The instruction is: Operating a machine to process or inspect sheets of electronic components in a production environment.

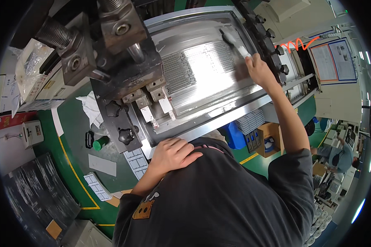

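Across a silver, metal-framed screen [202, 76], the right hand [260, 71] reaches, gripping a pale, dark-tipped tool [236, 43], while the loosely bent left hand [174, 154] rests near its front edge, and a blue-and-orange-bordered printed notice [333, 61] hangs rightward.

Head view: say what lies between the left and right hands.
In the head view, the frame's silver near rail and part of the shiny sheet inside it.

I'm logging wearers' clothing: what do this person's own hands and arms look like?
The left hand and right hand are ungloved, with no watch showing. The forearms are bare below the short sleeves of a dark grey shirt. An orange-brown print marks it near the left arm.
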Demonstrator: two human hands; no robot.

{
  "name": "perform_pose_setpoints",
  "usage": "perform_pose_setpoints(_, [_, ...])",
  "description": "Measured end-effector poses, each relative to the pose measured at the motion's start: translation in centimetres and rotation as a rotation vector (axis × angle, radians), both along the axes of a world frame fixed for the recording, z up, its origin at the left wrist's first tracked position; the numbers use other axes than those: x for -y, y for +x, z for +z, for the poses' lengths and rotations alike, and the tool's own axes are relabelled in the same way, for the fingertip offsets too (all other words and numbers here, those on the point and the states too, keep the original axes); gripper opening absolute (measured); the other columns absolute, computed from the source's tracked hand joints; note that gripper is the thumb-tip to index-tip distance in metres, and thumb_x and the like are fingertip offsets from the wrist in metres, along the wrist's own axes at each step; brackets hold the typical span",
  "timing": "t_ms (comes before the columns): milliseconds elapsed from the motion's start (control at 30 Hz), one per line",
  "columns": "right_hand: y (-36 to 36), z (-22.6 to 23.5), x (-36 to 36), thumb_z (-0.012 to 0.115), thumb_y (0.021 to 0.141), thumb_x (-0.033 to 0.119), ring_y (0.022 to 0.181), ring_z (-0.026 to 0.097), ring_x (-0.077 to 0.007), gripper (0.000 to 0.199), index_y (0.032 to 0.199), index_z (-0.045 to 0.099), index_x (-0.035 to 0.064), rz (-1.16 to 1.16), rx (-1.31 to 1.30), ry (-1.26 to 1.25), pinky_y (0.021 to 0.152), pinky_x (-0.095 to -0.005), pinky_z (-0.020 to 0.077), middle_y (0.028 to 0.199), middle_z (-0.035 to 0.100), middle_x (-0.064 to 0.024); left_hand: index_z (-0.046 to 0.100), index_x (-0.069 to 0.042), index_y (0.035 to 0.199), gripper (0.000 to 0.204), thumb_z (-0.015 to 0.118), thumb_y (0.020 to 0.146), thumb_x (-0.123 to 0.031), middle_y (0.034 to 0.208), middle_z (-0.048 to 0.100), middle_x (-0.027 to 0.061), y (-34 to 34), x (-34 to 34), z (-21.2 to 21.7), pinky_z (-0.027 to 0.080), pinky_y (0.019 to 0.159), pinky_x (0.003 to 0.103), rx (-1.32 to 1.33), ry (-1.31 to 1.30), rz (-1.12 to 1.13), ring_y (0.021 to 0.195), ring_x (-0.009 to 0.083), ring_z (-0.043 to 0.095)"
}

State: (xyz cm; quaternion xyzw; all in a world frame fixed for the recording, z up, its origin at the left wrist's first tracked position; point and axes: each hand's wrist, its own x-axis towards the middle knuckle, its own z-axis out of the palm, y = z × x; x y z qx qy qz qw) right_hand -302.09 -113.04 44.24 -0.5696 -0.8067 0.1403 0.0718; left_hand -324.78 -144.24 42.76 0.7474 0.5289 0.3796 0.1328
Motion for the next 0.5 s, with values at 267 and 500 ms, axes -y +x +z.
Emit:
perform_pose_setpoints(267, [2.0, -4.2, -1.4, 0.041, 0.099, 0.036, 0.063, 0.063, -0.0309, 0.040, 0.084, 0.055, 0.0010, 0.401, 0.598, 0.525, 0.054, -0.0416, 0.0532, 0.067, 0.058, -0.0140, 0.055, -0.009, 0.065, 0.028, 0.077, 0.070, -0.026, 0.060, 0.049, 0.0019, -0.1, 0.2, -0.2, 0.045, 0.048, 0.030, 0.041, -0.001, -0.037, 0.053, 0.0194, 0.055])
perform_pose_setpoints(500, [5.1, -1.4, -1.2, 0.049, 0.095, 0.024, 0.050, 0.045, -0.0097, 0.025, 0.104, 0.060, 0.0028, 1.199, 1.189, 1.067, 0.042, -0.0208, 0.0406, 0.065, 0.051, 0.0006, 0.056, -0.009, 0.066, 0.026, 0.077, 0.070, -0.024, 0.061, 0.051, 0.0023, -0.6, 0.3, -0.3, 0.045, 0.049, 0.030, 0.049, -0.019, -0.036, 0.055, 0.0200, 0.056])
